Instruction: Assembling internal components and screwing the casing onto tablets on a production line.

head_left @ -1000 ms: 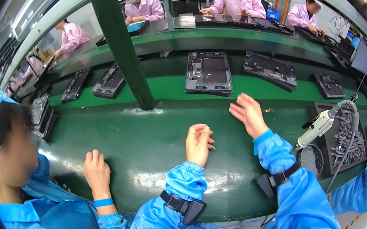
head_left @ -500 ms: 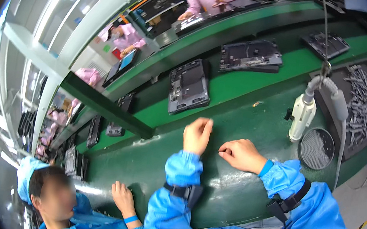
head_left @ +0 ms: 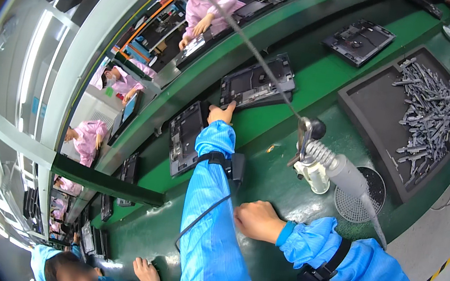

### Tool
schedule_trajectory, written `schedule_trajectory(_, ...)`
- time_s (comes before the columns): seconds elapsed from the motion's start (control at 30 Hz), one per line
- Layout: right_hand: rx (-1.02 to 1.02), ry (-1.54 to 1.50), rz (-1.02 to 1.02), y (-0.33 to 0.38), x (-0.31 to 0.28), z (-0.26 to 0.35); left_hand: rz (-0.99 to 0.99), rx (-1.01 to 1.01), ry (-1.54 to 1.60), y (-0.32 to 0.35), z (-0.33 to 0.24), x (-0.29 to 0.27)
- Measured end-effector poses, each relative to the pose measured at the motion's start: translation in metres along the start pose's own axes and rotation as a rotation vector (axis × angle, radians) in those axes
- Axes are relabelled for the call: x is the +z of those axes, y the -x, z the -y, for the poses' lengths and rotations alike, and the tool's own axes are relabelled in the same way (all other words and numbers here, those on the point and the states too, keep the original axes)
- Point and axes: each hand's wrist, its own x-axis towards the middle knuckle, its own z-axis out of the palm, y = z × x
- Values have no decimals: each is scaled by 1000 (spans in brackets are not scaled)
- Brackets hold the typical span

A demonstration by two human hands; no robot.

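Observation:
My left hand (head_left: 221, 114) reaches forward over the bright green belt, thumb and fingers apart. Its fingertips lie at the corner between two dark laptop bases, and I cannot tell which they touch. The nearer laptop base (head_left: 185, 143) lies left of the wrist, its inside facing up. Just beyond the hand is a second laptop base (head_left: 256, 81), on top of another dark casing. My right hand (head_left: 259, 221) rests low over the dark green bench (head_left: 280, 197), fingers curled under. Whatever may be inside that fist is hidden.
A white hand tool (head_left: 313, 176) hangs on a cable beside a round mesh dish (head_left: 357, 211) of small parts. To the right, a black tray (head_left: 378, 93) bears many grey strips. A green post (head_left: 109, 183) crosses at left. Co-workers sit at left and right.
My left hand has moved from above the bench forward to the laptop bases on the belt. My right hand has shifted slightly left and nearer. The whole view has turned.

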Motion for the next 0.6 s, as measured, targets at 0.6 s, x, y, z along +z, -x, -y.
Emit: schedule_trajectory(0.6, 5, -67, -45, -1, 4, -5, 548, -321, 802, -281, -262, 29)
